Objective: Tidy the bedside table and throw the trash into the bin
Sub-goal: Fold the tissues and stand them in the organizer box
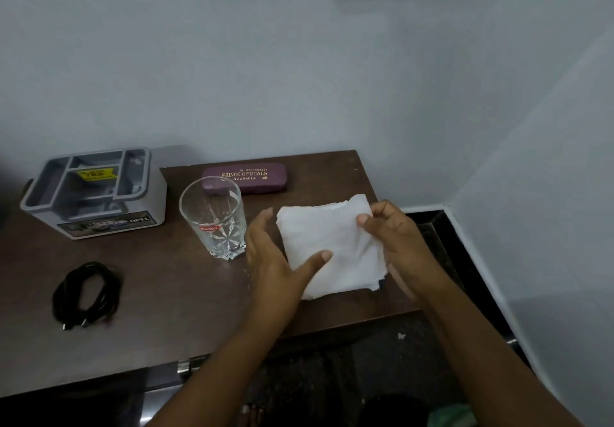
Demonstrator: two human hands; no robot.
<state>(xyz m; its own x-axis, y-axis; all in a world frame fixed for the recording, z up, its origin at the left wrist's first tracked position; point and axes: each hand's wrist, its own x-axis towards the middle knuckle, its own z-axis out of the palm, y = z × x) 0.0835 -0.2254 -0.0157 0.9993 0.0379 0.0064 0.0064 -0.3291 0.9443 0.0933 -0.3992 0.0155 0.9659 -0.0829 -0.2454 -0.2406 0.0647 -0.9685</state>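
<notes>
A folded white tissue stack (332, 237) lies on the right part of the dark brown bedside table (159, 280). My left hand (275, 257) rests along its left edge with the thumb pressed on top. My right hand (395, 237) pinches the tissue's right side between thumb and fingers. A clear empty drinking glass (214, 219) with a red label stands just left of my left hand. No bin is in view.
A maroon spectacle case (247, 176) lies behind the glass by the wall. A grey plastic organiser box (94, 192) stands at the back left. A coiled black cable (86, 295) lies at the front left. Dark floor (365, 360) shows past the table's right edge.
</notes>
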